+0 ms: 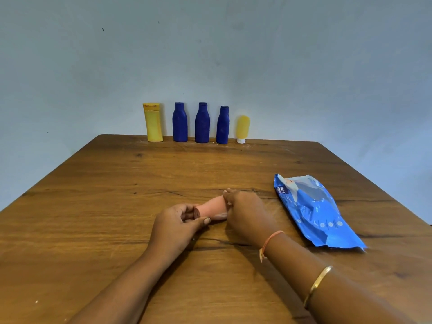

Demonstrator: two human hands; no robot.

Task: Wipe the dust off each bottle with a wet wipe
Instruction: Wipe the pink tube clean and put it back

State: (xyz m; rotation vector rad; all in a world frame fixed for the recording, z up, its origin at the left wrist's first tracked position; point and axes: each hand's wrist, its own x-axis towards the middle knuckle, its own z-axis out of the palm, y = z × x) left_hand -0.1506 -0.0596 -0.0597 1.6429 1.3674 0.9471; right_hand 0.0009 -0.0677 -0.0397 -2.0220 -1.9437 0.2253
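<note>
Head cam: pink bottle (pixel 211 206) lies on its side low over the table (pixel 117 195), near the middle, held btwn both hands. L hand (pixel 174 226) pinches the 9 o'clock end, thumb below and fingers curled over. R hand (pixel 245 213) is clenched round the 3 o'clock end, fingers wrapped over the top. A pale strip under the bottle by the R hand looks like the wipe (pixel 219 216); most of it is hidden, so can't tell how it's folded. Pack of wipes (pixel 313 211) lies flat at 3 o'clock of the hands, near but apart.

At 12 o'clock, along the far edge by the wall (pixel 233 54), stands a row: yellow bottle (pixel 153 122), three blue bottles (pixel 202 123), then a yellow tube (pixel 243 127) on its white cap. All upright, none touching.

Step in hand, prob.: rubbing down the pink bottle, w/ the L hand steadying it and the R hand working the wipe.

Next move likely needs the L hand to turn the bottle so the R hand can reach the hidden side and the end under the L fingers. After that it goes down, and one from the row at 12 o'clock comes up. Five bottles appear to be left.
</note>
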